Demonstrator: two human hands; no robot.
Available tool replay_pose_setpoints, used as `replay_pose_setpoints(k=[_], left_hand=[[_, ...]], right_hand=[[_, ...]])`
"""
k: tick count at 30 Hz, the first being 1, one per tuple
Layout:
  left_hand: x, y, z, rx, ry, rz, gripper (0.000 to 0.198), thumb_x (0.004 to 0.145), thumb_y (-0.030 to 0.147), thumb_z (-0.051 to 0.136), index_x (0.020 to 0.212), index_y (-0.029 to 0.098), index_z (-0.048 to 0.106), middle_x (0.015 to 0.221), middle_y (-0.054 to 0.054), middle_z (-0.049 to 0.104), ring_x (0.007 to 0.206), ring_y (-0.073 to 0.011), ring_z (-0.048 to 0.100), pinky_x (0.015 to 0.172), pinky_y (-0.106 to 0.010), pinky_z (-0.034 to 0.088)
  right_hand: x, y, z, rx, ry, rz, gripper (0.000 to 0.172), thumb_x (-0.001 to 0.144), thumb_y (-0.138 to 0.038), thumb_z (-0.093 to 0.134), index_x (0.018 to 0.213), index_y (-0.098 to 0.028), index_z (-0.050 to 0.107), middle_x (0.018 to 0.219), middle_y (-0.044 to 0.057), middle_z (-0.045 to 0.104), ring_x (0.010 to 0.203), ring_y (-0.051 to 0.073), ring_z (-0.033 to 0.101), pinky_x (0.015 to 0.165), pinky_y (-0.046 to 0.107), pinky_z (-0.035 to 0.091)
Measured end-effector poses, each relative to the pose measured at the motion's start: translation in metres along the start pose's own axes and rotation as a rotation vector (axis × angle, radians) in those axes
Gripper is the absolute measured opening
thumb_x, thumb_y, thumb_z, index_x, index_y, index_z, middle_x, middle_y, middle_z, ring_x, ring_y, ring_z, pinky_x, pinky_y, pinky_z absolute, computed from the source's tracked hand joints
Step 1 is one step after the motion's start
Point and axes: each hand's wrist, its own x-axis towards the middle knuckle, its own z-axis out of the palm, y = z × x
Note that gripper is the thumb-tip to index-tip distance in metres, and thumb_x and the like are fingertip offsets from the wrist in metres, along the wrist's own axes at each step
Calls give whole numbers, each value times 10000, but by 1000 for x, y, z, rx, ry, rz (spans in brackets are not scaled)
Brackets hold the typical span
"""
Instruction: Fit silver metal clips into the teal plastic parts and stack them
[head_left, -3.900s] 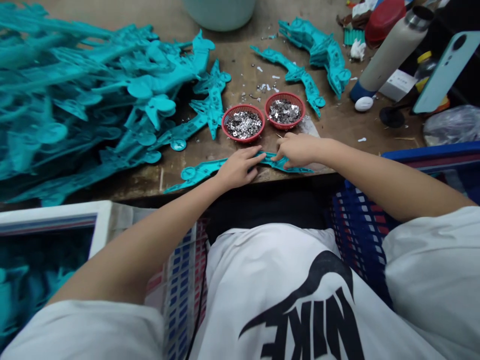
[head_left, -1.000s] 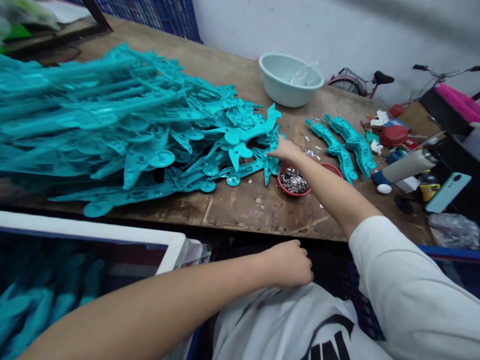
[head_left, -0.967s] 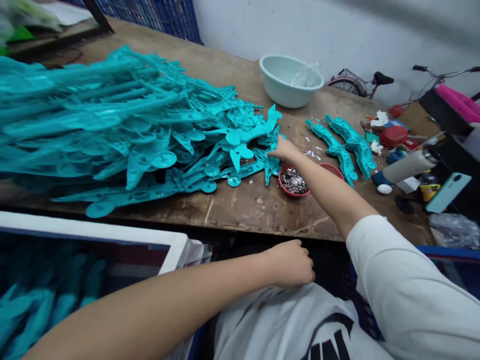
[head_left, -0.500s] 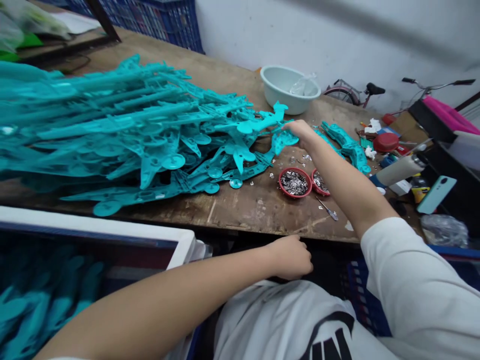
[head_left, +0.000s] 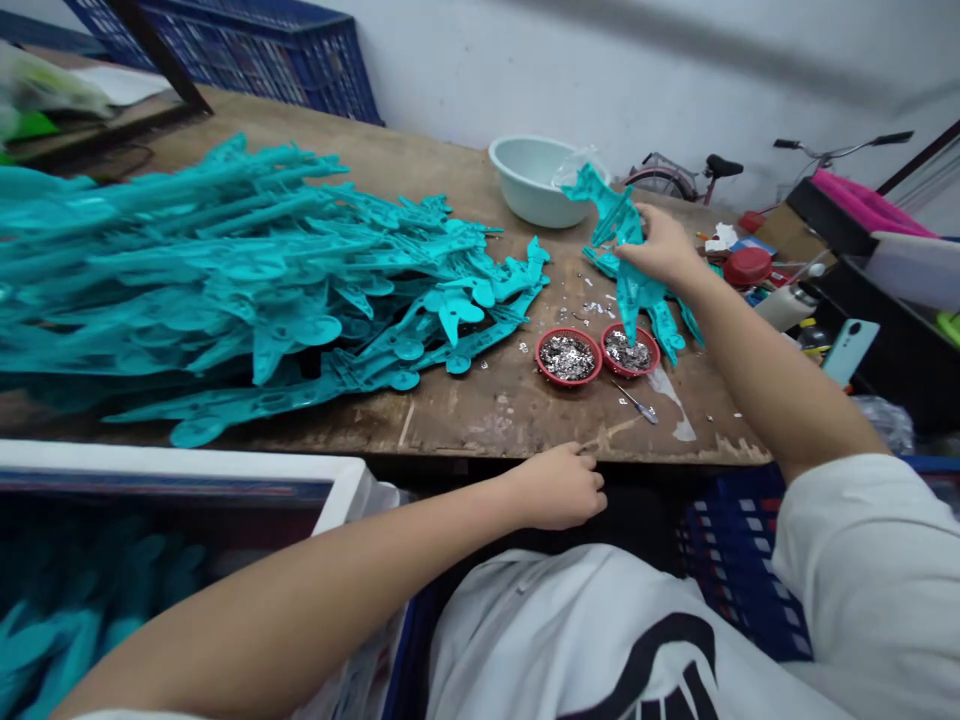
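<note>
My right hand (head_left: 658, 248) grips a branching teal plastic moulding (head_left: 621, 232) and holds it up above the wooden workbench (head_left: 465, 422). Below that hand, two small red mesh baskets (head_left: 568, 356) (head_left: 630, 350) hold silver metal flakes. A large heap of teal plastic mouldings (head_left: 225, 270) covers the bench's left side. My left hand (head_left: 559, 488) rests curled at the bench's front edge, holding nothing I can see. A small metal-tipped pick (head_left: 639, 403) lies near it on the bench.
A white plastic basin (head_left: 531, 180) stands at the bench's back. A white-rimmed bin of teal mouldings (head_left: 187, 460) sits at lower left. A flask (head_left: 784, 308), a phone (head_left: 847, 350) and a red lid (head_left: 748, 266) lie at right. Blue crates and bicycles stand beyond.
My right hand has lifted a teal moulding from the bench and moved it to the right, above the baskets. My left hand has shifted slightly along the bench's front edge.
</note>
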Motion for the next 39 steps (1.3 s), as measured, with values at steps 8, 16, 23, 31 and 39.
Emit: replay_pose_setpoints(k=[8,16,23,31,39], left_hand=[[-13,19,-25,233,445,-60,475,1310,154,596,1722,207,825,1895,-161,753,1839,-370,656,1502,-625,564],[-13,12,24,-66,-142,-443,901,1130,279,858,1981,152,591,2065,-278,475,1965,-553,431,1556,-767,507],[-19,0,26,-63,-275,-451,964,1125,308,857,2022,176,528,2087,-260,443,1988,-530,390,1569,-731,494],[-3,-31,9,-82,-353,-429,961,1122,256,837,2024,163,518,2088,-277,444,1976,-552,407,1510,-688,571],[-6,-44,13,-81,-344,-400,948,1127,256,829,2022,184,529,2099,-255,440,1956,-546,456,1490,-660,593]], right_hand=[[-181,40,3,679,-549,25,1052,950,-727,981,1849,-243,728,1761,185,828,1592,449,813,1335,593,695],[-221,1,48,112,-955,-163,563,1165,-477,767,1612,-171,920,1529,252,936,1395,459,918,1249,578,709],[-183,-3,61,-438,-841,30,404,1072,-112,734,1358,-187,1009,1291,287,967,1354,482,932,1127,578,746],[-168,25,61,-407,-741,76,472,1068,-79,682,1396,-187,1003,1272,291,956,1346,518,920,1096,636,759],[-134,74,83,-226,-522,144,385,1048,-226,849,1396,-257,1010,1369,161,954,1373,485,861,1166,598,729]])
